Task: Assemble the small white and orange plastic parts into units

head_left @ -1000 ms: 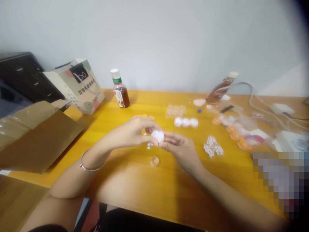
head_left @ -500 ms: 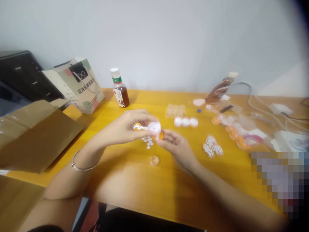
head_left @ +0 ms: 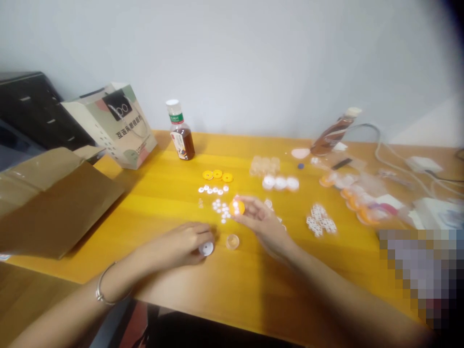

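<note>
My left hand (head_left: 190, 241) is low over the table, its fingers closed on a white round disc-like piece (head_left: 206, 248) with a small dark centre. A small clear round cup (head_left: 232, 241) stands just right of it. In my right hand (head_left: 268, 224), thumb and fingertips grip an orange disc (head_left: 237, 208) with white spots or small white parts on it; blur hides the detail. Small white round pieces (head_left: 217, 207) lie beside that disc. Behind them are a row of white pieces (head_left: 215, 190) and a row of orange discs (head_left: 217, 174). My right hand partly covers more white pieces (head_left: 268, 204).
White round parts (head_left: 280, 182) and pale translucent cups (head_left: 265, 166) stand at the back. White perforated pieces (head_left: 321, 220) are piled on the right, near orange parts (head_left: 348, 195). Two drink bottles, one here (head_left: 183, 140), a paper bag (head_left: 126, 130) and a cardboard box (head_left: 61, 208) surround the space.
My left hand has moved down and toward me with the white round piece, away from the orange disc. My right hand stays nearly in place. The rows behind are now uncovered.
</note>
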Demonstrator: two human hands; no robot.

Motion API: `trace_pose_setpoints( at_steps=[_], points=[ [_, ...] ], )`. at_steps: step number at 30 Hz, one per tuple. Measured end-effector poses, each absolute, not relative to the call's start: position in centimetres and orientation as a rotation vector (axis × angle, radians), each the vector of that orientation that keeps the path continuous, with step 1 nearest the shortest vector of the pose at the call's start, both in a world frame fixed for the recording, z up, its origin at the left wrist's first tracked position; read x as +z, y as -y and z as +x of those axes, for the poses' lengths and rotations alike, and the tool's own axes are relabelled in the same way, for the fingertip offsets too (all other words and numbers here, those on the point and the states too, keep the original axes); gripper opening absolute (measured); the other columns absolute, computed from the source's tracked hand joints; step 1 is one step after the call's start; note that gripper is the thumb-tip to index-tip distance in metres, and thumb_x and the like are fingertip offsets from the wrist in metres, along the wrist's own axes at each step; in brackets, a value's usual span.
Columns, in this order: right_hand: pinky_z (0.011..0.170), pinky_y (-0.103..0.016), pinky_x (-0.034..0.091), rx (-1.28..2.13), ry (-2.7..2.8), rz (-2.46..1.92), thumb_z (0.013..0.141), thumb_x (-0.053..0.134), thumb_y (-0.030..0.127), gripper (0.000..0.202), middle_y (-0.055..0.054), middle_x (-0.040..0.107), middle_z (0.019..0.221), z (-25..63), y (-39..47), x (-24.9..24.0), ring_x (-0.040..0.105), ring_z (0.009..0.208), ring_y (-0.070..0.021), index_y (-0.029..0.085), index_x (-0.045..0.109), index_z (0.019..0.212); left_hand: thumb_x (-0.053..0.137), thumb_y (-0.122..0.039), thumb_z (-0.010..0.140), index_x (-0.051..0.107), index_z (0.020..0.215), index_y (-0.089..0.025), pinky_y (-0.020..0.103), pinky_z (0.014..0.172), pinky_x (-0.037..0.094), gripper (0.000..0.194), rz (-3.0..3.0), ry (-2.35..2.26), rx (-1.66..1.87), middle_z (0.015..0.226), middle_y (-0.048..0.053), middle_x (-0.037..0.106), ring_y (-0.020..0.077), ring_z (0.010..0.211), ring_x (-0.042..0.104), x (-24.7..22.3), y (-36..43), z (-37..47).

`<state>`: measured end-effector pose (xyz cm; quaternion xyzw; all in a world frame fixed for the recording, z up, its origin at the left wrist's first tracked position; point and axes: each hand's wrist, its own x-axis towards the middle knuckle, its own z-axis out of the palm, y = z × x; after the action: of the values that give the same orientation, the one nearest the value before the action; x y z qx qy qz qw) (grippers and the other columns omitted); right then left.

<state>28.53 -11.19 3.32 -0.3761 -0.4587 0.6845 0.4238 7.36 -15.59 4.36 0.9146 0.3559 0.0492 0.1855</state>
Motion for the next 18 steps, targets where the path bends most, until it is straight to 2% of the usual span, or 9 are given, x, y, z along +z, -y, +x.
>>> trace_pose_setpoints(
  at_steps=[6,11,18],
  points=[
    [0.079,-0.029,0.046,1.73,1.206,-0.947,0.065,0.07,0.022,0.031,0.002,0.066,0.085,28.6,11.2,3.4,0.061,0.075,-0.0109,0.024,0.06,0.094,0.053,-0.031,0.083,0.053,0.108,-0.019,0.031,0.079,0.044,0.028,2.559,-1.069,0.283,0.1,0.006,0.056,0.0173,0.087,0.055,6.7,14.4,7.3],
    [0.078,-0.03,0.047,1.779,1.249,-0.938,0.067,0.068,0.025,0.028,0.001,0.068,0.082,28.6,11.2,3.3,0.061,0.07,-0.0106,0.022,0.061,0.094,0.045,-0.026,0.088,0.058,0.101,-0.017,0.028,0.08,0.045,0.021,2.612,-1.061,0.614,0.097,0.006,0.057,0.0146,0.089,0.055,7.9,12.1,9.3],
    [0.085,-0.035,0.045,1.725,1.344,-0.958,0.066,0.067,0.029,0.029,0.001,0.069,0.079,28.5,11.5,3.3,0.063,0.079,-0.0141,0.022,0.062,0.094,0.046,-0.022,0.088,0.061,0.089,-0.017,0.023,0.066,0.046,0.017,2.73,-1.124,0.444,0.083,0.003,0.059,0.0111,0.073,0.057,7.2,11.0,10.5]
  ],
)
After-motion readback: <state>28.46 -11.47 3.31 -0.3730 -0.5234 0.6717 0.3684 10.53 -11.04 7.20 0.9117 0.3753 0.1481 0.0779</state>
